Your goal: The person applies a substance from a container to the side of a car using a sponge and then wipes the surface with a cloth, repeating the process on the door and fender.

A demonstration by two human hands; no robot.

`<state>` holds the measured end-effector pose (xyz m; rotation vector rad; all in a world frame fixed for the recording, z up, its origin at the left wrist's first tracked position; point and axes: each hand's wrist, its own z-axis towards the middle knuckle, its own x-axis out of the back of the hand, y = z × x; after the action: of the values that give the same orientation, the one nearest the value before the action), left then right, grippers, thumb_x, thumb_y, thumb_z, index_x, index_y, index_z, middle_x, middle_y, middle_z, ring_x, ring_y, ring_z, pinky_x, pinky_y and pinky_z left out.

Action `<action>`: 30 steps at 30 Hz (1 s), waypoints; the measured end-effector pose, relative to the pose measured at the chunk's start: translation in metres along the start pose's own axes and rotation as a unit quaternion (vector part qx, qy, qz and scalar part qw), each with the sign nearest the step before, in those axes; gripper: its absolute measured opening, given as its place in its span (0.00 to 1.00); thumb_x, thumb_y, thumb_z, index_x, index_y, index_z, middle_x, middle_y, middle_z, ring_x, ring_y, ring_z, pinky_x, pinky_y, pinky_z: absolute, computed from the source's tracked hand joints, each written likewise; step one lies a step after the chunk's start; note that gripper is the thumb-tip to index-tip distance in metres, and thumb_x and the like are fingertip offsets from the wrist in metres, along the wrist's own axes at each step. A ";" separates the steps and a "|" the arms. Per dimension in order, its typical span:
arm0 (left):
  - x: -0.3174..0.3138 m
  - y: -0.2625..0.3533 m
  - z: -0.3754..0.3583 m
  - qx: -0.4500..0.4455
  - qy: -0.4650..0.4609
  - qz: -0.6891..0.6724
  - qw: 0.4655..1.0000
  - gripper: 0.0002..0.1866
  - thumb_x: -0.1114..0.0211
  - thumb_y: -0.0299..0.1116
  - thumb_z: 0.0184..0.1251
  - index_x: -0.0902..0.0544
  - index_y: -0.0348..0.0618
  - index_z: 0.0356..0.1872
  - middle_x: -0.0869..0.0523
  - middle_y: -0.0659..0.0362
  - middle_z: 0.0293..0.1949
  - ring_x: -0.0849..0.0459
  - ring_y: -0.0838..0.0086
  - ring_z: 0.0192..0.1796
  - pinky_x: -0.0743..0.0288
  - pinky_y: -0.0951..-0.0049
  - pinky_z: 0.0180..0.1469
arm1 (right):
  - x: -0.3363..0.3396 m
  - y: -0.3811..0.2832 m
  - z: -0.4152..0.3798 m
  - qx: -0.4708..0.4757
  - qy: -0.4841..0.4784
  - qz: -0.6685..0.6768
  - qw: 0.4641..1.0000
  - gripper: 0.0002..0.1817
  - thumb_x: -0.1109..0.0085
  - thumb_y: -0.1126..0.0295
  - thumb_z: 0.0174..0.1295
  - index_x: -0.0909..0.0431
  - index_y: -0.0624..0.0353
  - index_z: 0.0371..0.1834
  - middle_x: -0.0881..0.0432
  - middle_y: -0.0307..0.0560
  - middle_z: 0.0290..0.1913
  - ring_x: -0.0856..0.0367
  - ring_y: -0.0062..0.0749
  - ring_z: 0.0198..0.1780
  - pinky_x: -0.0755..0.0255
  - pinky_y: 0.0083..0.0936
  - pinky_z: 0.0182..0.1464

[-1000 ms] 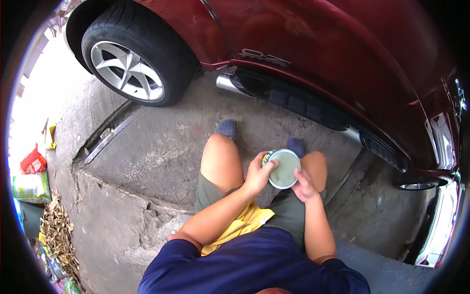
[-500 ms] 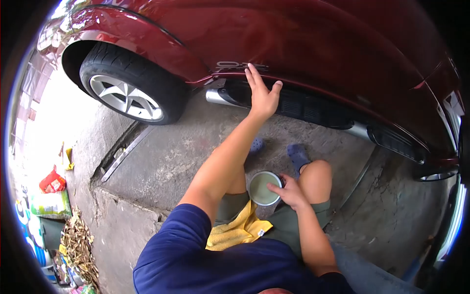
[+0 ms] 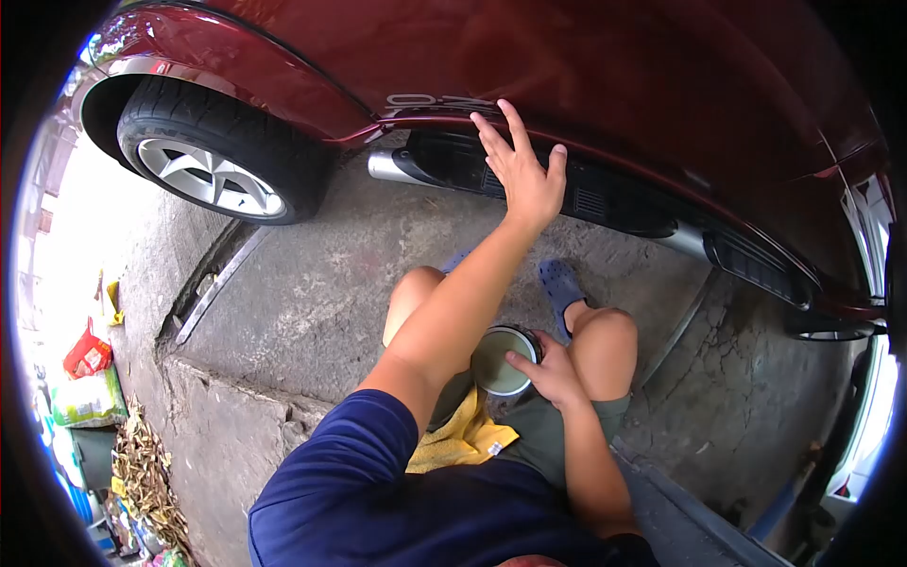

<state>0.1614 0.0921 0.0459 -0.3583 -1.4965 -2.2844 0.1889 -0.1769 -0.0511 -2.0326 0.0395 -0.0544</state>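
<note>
My left hand (image 3: 529, 180) is stretched forward with its fingers spread. Its fingertips overlap the lower edge of the dark red car door (image 3: 652, 85), just by the pale lettering (image 3: 420, 102). Below the fingers runs the black side step (image 3: 614, 203) with silver ends. In my right hand (image 3: 557, 371) is a round tin (image 3: 493, 367) of smooth, pale greenish paste, held over my lap with the thumb across its rim. A yellow cloth (image 3: 460, 441) with a small white label lies on my lap under the tin.
The car's wheel (image 3: 213, 175) stands at the upper left on rough concrete (image 3: 302, 312). My blue clog (image 3: 560, 283) is near the side step. At the far left are a red bag (image 3: 88, 354), a green-and-white sack (image 3: 90, 399) and dry leaves (image 3: 142, 463).
My left hand has moved rightward along the car's lower side, its fingers spreading wider. The view has shifted a little, and the tin stays in my right hand.
</note>
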 end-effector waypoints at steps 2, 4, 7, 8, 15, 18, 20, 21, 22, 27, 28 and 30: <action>0.005 -0.005 -0.001 0.006 -0.029 0.040 0.999 0.58 0.28 0.40 0.71 0.63 0.48 0.89 0.75 0.27 0.84 0.64 0.30 0.87 0.60 0.40 0.85 | -0.002 -0.002 -0.001 -0.006 0.000 0.008 1.000 0.39 0.22 0.62 0.65 0.28 0.79 0.70 0.11 0.60 0.58 0.13 0.37 0.59 0.21 0.31 0.63; 0.007 -0.009 0.000 0.032 -0.025 0.017 0.999 0.58 0.28 0.41 0.71 0.63 0.49 0.89 0.76 0.29 0.85 0.65 0.30 0.87 0.59 0.37 0.85 | -0.004 -0.004 -0.001 -0.009 -0.003 0.008 1.000 0.39 0.22 0.62 0.65 0.28 0.79 0.70 0.11 0.59 0.58 0.13 0.36 0.58 0.20 0.31 0.62; 0.016 -0.006 0.007 0.040 -0.032 0.005 0.999 0.58 0.28 0.42 0.72 0.62 0.53 0.90 0.76 0.34 0.86 0.67 0.31 0.88 0.58 0.32 0.83 | -0.005 -0.003 -0.001 -0.001 -0.001 0.000 1.000 0.39 0.21 0.61 0.65 0.28 0.79 0.70 0.12 0.59 0.59 0.13 0.36 0.58 0.20 0.31 0.62; 0.020 -0.005 0.008 0.038 -0.039 0.006 0.998 0.57 0.27 0.42 0.72 0.61 0.54 0.90 0.76 0.35 0.86 0.67 0.31 0.88 0.58 0.30 0.83 | -0.007 -0.003 -0.001 0.003 0.002 -0.001 1.000 0.40 0.21 0.61 0.65 0.28 0.79 0.71 0.12 0.59 0.59 0.13 0.36 0.58 0.20 0.31 0.62; 0.035 -0.019 -0.003 0.024 -0.085 0.022 0.996 0.57 0.27 0.45 0.72 0.60 0.59 0.90 0.71 0.38 0.88 0.67 0.36 0.89 0.53 0.20 0.78 | -0.012 -0.001 -0.001 0.014 0.007 -0.015 1.000 0.40 0.21 0.60 0.65 0.28 0.79 0.70 0.13 0.60 0.60 0.14 0.36 0.61 0.22 0.32 0.65; 0.062 -0.026 -0.010 -0.086 -0.079 -0.030 0.993 0.52 0.27 0.43 0.72 0.50 0.40 0.88 0.48 0.40 0.87 0.50 0.45 0.89 0.46 0.44 0.85 | -0.010 0.017 0.009 0.018 0.001 -0.022 1.000 0.37 0.22 0.60 0.65 0.26 0.76 0.70 0.13 0.58 0.61 0.14 0.37 0.61 0.23 0.32 0.66; 0.101 -0.007 -0.026 -0.069 -0.207 -0.076 0.973 0.37 0.29 0.47 0.72 0.26 0.31 0.74 0.26 0.37 0.76 0.29 0.45 0.79 0.36 0.53 0.81 | -0.006 0.010 0.005 0.040 -0.009 0.007 0.999 0.28 0.26 0.65 0.70 0.23 0.68 0.68 0.12 0.51 0.60 0.15 0.34 0.59 0.22 0.32 0.64; 0.115 -0.006 -0.043 -0.065 -0.283 -0.075 0.954 0.36 0.30 0.51 0.73 0.23 0.29 0.70 0.23 0.36 0.73 0.26 0.42 0.76 0.33 0.51 0.79 | -0.001 0.017 0.005 0.075 0.006 0.033 0.997 0.24 0.29 0.65 0.72 0.20 0.66 0.66 0.13 0.50 0.60 0.15 0.34 0.60 0.23 0.33 0.65; 0.136 -0.002 -0.066 -0.086 -0.320 -0.073 0.941 0.38 0.31 0.53 0.73 0.23 0.29 0.70 0.24 0.34 0.73 0.25 0.40 0.75 0.31 0.51 0.78 | 0.010 0.041 0.018 0.091 0.065 0.042 0.993 0.24 0.30 0.63 0.73 0.21 0.64 0.67 0.14 0.48 0.61 0.16 0.34 0.61 0.24 0.34 0.66; 0.171 -0.028 -0.147 0.045 -0.444 -0.029 0.894 0.51 0.21 0.56 0.58 0.28 0.27 0.73 0.16 0.31 0.61 0.15 0.40 0.64 0.21 0.52 0.68 | 0.038 0.033 0.019 0.064 0.017 0.202 0.977 0.32 0.39 0.44 0.78 0.30 0.55 0.74 0.18 0.45 0.63 0.16 0.34 0.56 0.22 0.38 0.56; 0.174 -0.021 -0.148 0.054 -0.437 -0.045 0.897 0.49 0.20 0.55 0.57 0.26 0.27 0.71 0.13 0.33 0.58 0.13 0.41 0.61 0.19 0.53 0.65 | 0.037 0.032 0.016 0.076 0.025 0.219 0.972 0.33 0.41 0.42 0.78 0.31 0.55 0.74 0.19 0.46 0.63 0.16 0.33 0.55 0.22 0.37 0.54; 0.166 -0.029 -0.146 0.056 -0.386 -0.075 0.918 0.43 0.18 0.51 0.53 0.19 0.27 0.64 0.08 0.37 0.49 0.08 0.47 0.53 0.14 0.56 0.57 | 0.026 0.024 0.014 0.105 0.037 0.256 0.960 0.36 0.44 0.38 0.79 0.33 0.55 0.75 0.19 0.46 0.62 0.17 0.32 0.54 0.23 0.34 0.48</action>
<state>-0.0006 -0.0607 0.0324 -1.2644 -2.0529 -2.2652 0.2155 -0.1763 -0.0782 -1.7533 0.5807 0.1833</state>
